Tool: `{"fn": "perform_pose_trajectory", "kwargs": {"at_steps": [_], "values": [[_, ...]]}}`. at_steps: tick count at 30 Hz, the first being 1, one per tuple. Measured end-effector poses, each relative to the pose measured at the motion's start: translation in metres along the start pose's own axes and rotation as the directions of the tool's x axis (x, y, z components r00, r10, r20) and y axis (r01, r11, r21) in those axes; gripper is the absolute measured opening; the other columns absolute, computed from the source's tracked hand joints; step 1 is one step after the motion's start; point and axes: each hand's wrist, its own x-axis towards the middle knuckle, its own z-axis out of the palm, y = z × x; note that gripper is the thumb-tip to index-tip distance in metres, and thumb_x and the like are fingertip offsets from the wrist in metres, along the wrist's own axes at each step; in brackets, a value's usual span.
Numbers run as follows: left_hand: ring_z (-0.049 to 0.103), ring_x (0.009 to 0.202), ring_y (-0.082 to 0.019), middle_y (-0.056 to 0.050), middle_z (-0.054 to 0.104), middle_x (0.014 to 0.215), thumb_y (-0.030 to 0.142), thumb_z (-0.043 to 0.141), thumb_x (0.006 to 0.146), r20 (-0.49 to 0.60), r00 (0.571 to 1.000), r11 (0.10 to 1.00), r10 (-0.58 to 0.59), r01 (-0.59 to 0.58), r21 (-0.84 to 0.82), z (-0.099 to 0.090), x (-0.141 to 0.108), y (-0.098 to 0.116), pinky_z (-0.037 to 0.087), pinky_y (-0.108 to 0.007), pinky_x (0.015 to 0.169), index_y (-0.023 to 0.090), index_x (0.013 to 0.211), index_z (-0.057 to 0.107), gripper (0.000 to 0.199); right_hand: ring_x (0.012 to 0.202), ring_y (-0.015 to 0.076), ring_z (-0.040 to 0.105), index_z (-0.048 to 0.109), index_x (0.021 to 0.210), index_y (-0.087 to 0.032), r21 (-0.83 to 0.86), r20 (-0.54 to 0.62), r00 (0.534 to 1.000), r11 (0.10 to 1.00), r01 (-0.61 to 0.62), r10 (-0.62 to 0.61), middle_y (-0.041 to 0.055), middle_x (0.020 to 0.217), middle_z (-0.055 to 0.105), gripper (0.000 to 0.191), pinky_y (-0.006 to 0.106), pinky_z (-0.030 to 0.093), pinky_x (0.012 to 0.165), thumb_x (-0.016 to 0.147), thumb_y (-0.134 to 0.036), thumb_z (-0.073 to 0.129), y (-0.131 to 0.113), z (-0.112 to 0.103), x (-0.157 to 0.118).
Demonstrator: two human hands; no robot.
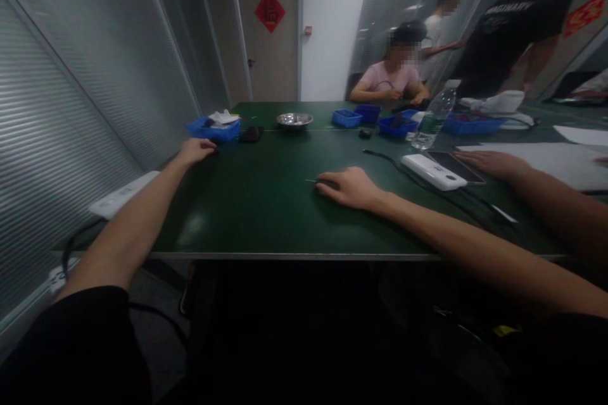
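Observation:
On the right half of the green table, my right hand rests with thumb and fingers pinched on a thin pale stick-like piece, whose tip points left. My left hand is farther away on the left, just in front of a blue basket holding white material. Its fingers are bent together near a small dark item at the fingertips, too small to make out. A dark phone-like object lies right of that basket, and a shiny metal bowl sits beyond.
A white power bank with black cables lies right of my right hand, beside another person's hand. A plastic bottle and blue baskets stand farther back. A white device is at the left edge. Several people are beyond.

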Motion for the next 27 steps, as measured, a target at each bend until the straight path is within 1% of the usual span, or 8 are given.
{"fn": "perform_pose_trajectory", "kwargs": {"at_steps": [3,7,12,15,17,21,24,27], "values": [[0.072,0.110,-0.028,-0.008,0.079,0.115,0.035,0.075,0.079,0.039,0.998,0.998,0.040,-0.038,-0.052,0.002,0.001,-0.001,0.052,-0.037,0.104,0.024,0.109,0.083,0.033,0.071,0.0194,0.068,0.071,0.135,-0.021,0.000,0.006,1.000,1.000,-0.003,0.003,0.0080,0.090,0.079,0.053,0.029,0.043,0.070,0.106,-0.055,0.041,-0.001,0.000,0.001],[0.071,0.114,-0.027,-0.008,0.078,0.121,0.039,0.078,0.077,0.098,0.986,0.984,0.132,-0.119,-0.131,0.002,-0.003,0.002,0.051,-0.037,0.107,0.024,0.110,0.081,0.037,0.071,0.0194,0.068,0.071,0.135,-0.022,0.000,0.014,1.000,1.000,-0.010,0.010,0.0076,0.089,0.079,0.054,0.029,0.043,0.068,0.105,-0.055,0.041,-0.001,0.000,0.001],[0.072,0.111,-0.029,-0.011,0.078,0.118,0.039,0.083,0.074,0.119,0.969,0.972,0.218,-0.205,-0.111,0.000,-0.009,0.008,0.051,-0.040,0.108,0.022,0.111,0.082,0.041,0.070,0.0202,0.069,0.072,0.134,-0.023,0.005,-0.008,1.000,1.000,0.007,-0.007,0.0076,0.089,0.079,0.054,0.030,0.043,0.068,0.105,-0.056,0.040,0.000,0.001,0.000],[0.072,0.110,-0.029,-0.011,0.078,0.117,0.040,0.084,0.073,0.094,0.972,0.974,0.217,-0.209,-0.083,0.000,-0.013,0.012,0.052,-0.039,0.107,0.022,0.111,0.082,0.042,0.069,0.0196,0.068,0.072,0.133,-0.022,0.012,-0.004,1.000,1.000,0.013,-0.013,0.0078,0.089,0.079,0.053,0.029,0.044,0.068,0.105,-0.055,0.041,-0.001,0.000,0.000],[0.072,0.110,-0.029,-0.010,0.079,0.116,0.038,0.082,0.075,0.075,0.975,0.977,0.211,-0.207,-0.056,-0.001,-0.016,0.015,0.051,-0.038,0.108,0.022,0.110,0.082,0.039,0.068,0.0188,0.068,0.072,0.134,-0.021,0.018,0.006,1.000,1.000,0.017,-0.017,0.0078,0.089,0.079,0.054,0.029,0.043,0.067,0.105,-0.054,0.040,-0.001,-0.001,0.000],[0.069,0.118,-0.028,-0.009,0.077,0.123,0.026,0.073,0.080,0.026,0.984,0.984,0.176,-0.176,0.015,-0.003,-0.023,0.014,0.048,-0.039,0.112,0.024,0.112,0.080,0.033,0.067,0.0188,0.067,0.071,0.135,-0.022,0.002,0.013,1.000,1.000,0.014,-0.014,0.0077,0.088,0.079,0.055,0.029,0.042,0.067,0.106,-0.055,0.040,-0.002,-0.001,0.000],[0.069,0.121,-0.028,-0.008,0.076,0.127,0.019,0.070,0.078,-0.025,0.988,0.987,0.150,-0.149,0.060,-0.006,-0.025,0.006,0.047,-0.039,0.114,0.023,0.116,0.077,0.040,0.069,0.0189,0.068,0.071,0.135,-0.022,0.003,0.009,1.000,1.000,0.011,-0.011,0.0074,0.088,0.079,0.054,0.029,0.042,0.067,0.105,-0.055,0.040,-0.002,-0.001,0.001],[0.070,0.118,-0.027,-0.011,0.077,0.123,0.014,0.068,0.076,-0.058,0.991,0.990,0.123,-0.119,0.077,-0.007,-0.024,-0.002,0.048,-0.038,0.111,0.018,0.124,0.074,0.048,0.069,0.0187,0.068,0.071,0.135,-0.021,0.020,0.002,1.000,1.000,0.016,-0.016,0.0074,0.088,0.079,0.054,0.028,0.041,0.067,0.106,-0.055,0.040,-0.002,-0.001,0.000]]}}
